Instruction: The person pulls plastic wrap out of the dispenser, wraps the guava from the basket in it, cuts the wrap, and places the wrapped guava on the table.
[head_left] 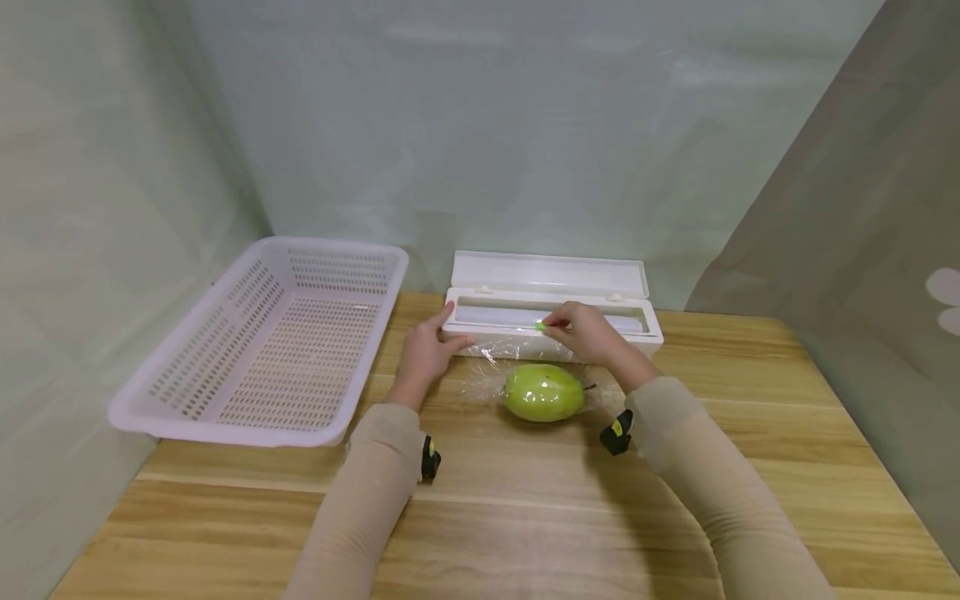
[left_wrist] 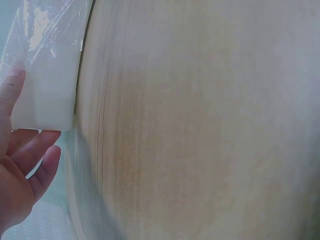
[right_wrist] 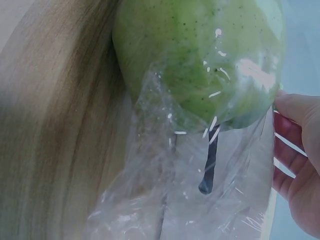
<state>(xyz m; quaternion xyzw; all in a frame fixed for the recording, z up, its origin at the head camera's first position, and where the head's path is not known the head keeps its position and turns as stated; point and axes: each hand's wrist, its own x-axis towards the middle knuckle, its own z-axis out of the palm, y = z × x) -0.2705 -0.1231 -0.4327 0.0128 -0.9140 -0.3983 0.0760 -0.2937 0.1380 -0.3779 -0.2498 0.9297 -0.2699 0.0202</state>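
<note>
A white cling film dispenser (head_left: 555, 346) stands at the back of the table with its lid (head_left: 547, 272) raised and a film roll (head_left: 495, 317) inside. My left hand (head_left: 426, 354) holds its left end. In the left wrist view, the thumb (left_wrist: 14, 82) lies on the front face, and the fingers bend at the end. On the front rim, my right hand (head_left: 588, 335) pinches a small green slide cutter (head_left: 540, 326) between thumb and forefinger. Clear film (head_left: 491, 354) runs from the dispenser over a green pear (head_left: 543, 392), whose dark stem (right_wrist: 210, 160) points right in the head view.
To the left stands a large white plastic basket (head_left: 352, 379) with slotted walls. The wooden table (head_left: 525, 517) meets grey-green sheeting (head_left: 450, 150) at the back and sides. Black wrist cameras (head_left: 617, 433) hang under both sleeves.
</note>
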